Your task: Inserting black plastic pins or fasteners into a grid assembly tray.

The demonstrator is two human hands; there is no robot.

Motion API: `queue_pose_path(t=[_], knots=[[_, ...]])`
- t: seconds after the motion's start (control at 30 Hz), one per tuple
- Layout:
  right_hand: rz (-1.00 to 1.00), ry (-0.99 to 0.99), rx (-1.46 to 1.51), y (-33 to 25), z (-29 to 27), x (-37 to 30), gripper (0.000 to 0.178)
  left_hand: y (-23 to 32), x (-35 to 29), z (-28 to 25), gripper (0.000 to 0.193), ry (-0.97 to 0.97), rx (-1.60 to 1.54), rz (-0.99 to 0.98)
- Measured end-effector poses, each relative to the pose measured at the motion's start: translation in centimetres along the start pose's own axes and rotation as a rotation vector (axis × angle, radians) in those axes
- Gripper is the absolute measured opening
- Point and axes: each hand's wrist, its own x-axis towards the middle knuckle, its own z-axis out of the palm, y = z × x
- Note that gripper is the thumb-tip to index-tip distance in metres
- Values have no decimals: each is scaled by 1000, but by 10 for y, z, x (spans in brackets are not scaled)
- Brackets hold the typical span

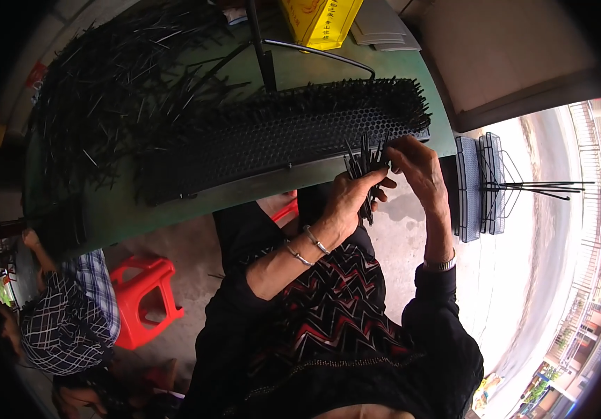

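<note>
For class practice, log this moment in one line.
left hand: holding thin black sticks; right hand: near sticks' tips; black perforated panel: on green table

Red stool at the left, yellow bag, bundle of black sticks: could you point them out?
Red stool (130, 304): head view, on its side.
Yellow bag (320, 25): head view, on its side.
Bundle of black sticks (364, 160): head view, upper part.

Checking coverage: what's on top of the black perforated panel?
Black sticks crowd the far side of the panel; its near side shows bare holes. What lies beneath the sticks is hidden.
</note>
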Motion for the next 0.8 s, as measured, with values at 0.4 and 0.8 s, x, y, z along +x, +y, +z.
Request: queue_pose_path(t=[0.4, 0.8], knots=[[53, -37, 117, -1, -5, 0, 17, -9, 5, 0, 20, 54, 90, 78], [-7, 399, 54, -5, -11, -9, 13, -13, 16, -11, 27, 112, 56, 82]])
